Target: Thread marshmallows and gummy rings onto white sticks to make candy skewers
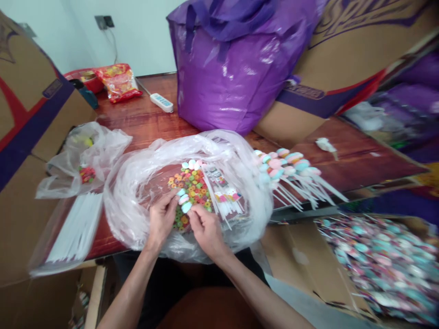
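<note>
A short row of blue, pink and white marshmallow candies [184,201] is held between my two hands. My left hand [163,214] pinches its upper left end, and my right hand [206,227] has its fingertips closed at the lower right end. Whether a stick runs through the row, I cannot make out. Beneath the hands, an opened clear plastic bag [120,208] surrounds many small ring-shaped candies [198,185] in orange, green and red. White sticks and small printed packets [219,178] lie in the bag to the right of the rings.
Finished candy skewers [291,167] lie right of the bag. A bundle of white sticks [75,228] rests at left, near a small plastic bag [92,155]. Behind stands a purple bag [233,68]. A carton of wrapped candy [387,260] sits lower right; a power strip [162,103] lies behind.
</note>
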Demonstrator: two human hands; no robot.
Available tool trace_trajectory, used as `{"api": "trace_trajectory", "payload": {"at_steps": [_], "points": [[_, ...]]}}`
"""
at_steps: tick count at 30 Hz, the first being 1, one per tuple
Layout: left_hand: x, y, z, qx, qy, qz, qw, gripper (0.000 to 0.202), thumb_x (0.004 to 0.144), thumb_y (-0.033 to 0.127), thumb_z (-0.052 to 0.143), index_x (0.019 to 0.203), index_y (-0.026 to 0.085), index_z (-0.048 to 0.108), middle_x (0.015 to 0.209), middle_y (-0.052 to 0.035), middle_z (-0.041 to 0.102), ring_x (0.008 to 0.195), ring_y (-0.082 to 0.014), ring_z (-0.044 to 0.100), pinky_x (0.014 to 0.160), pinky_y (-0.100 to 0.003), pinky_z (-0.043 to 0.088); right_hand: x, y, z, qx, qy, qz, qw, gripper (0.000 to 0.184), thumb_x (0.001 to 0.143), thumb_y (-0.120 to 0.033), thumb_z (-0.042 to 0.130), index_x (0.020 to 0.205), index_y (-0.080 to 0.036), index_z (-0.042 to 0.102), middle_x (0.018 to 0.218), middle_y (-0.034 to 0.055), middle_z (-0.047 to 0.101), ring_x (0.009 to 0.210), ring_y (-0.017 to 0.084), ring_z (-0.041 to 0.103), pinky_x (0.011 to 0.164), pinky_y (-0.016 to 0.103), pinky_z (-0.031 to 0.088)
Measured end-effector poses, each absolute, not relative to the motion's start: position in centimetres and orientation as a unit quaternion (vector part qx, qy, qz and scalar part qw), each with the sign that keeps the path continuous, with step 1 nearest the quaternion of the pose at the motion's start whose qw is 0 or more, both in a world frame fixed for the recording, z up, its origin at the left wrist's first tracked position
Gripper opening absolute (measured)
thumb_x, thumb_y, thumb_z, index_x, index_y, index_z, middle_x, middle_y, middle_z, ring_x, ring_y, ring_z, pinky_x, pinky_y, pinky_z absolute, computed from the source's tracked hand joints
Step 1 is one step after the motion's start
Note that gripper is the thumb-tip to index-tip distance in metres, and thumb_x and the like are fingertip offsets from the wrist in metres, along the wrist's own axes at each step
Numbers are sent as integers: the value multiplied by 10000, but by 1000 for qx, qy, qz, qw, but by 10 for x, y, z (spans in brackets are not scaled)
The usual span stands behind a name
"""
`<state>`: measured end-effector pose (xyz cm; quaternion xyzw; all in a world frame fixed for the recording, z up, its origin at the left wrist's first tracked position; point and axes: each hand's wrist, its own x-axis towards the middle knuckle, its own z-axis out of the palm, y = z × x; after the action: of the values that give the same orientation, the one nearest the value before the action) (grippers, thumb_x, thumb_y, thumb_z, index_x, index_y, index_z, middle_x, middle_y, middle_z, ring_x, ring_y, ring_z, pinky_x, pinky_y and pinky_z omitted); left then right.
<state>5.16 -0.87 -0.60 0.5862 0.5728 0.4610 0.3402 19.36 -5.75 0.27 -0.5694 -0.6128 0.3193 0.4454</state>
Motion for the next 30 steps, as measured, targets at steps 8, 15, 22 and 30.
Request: {"api": "trace_trajectory", "payload": {"at_steps": [8, 15, 22, 30], "points": [[49, 4, 1, 545, 580, 462, 391, 486, 795, 508, 704, 1161, 189, 715, 1160, -71, 751, 1071, -272, 702, 990, -408, 555, 231, -61, 28, -560, -665, 283, 405, 251, 973, -217, 438, 875, -207, 670, 764, -8, 679, 693, 136, 615, 686, 230, 469], [53, 37, 9, 592, 577, 431, 360, 417, 830, 474, 646, 1092, 162, 736, 1121, -93, 758, 984, -261, 718, 916, -393, 573, 347, -47, 53, -687, -606, 6, 401, 259, 961, -245, 466, 918, -186, 714, 852, 65, 731, 735, 186, 642, 698, 280, 473], [69, 92, 12, 749, 524, 341, 218, 298, 899, 242, 517, 1067, 207, 761, 1070, -77, 764, 972, -237, 702, 920, -365, 538, 430, -3, 61, -826, -525, -118, 168, 219, 914, -239, 533, 877, -147, 728, 835, 131, 678, 749, 225, 552, 666, 326, 316], [84, 133, 5, 830, 495, 206, 152, 356, 810, 94, 505, 1024, 186, 774, 1081, -113, 739, 999, -245, 678, 940, -358, 525, 329, -33, 44, -647, -663, -66, 370, 262, 999, -234, 447, 893, -205, 684, 866, 99, 693, 822, 225, 602, 786, 349, 434]]}}
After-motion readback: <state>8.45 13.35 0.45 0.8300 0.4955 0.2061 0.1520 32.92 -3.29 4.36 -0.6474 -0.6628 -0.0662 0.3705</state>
